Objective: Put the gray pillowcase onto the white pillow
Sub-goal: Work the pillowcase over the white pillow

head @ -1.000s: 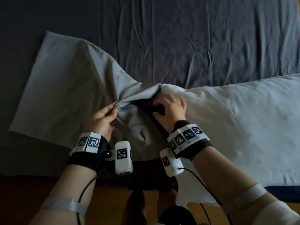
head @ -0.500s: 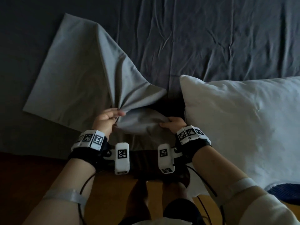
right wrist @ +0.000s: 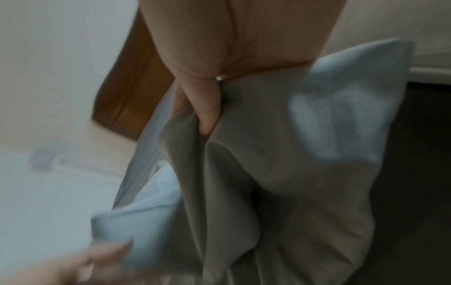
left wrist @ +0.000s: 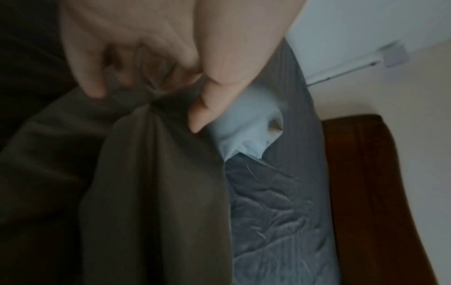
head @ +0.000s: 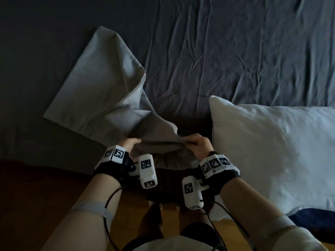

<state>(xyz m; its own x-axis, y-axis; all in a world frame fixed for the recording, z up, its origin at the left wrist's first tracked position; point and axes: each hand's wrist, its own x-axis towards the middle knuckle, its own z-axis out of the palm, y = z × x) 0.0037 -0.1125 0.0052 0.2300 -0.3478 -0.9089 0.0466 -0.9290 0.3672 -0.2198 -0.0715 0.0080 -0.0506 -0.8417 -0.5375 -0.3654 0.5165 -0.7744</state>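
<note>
Pinching the gray pillowcase [head: 101,98] at its near edge, left hand [head: 129,144] and right hand [head: 198,144] grip it at lower centre, left of the white pillow [head: 272,151].

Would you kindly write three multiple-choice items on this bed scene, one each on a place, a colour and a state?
1. Where does the white pillow lie relative to the gray pillowcase?
A. On its right
B. On its left
C. Inside it

2. What colour is the bed sheet?
A. Red
B. Dark gray
C. Yellow

3. What are the left hand and right hand doing?
A. Resting flat on the pillow
B. Hanging free
C. Both gripping the pillowcase's near edge

Answers: 1 A, the pillow sits bare, to the right of the case. 2 B, the wrinkled sheet is dark gray. 3 C, both wrist views show fingers pinching gray cloth.
</note>
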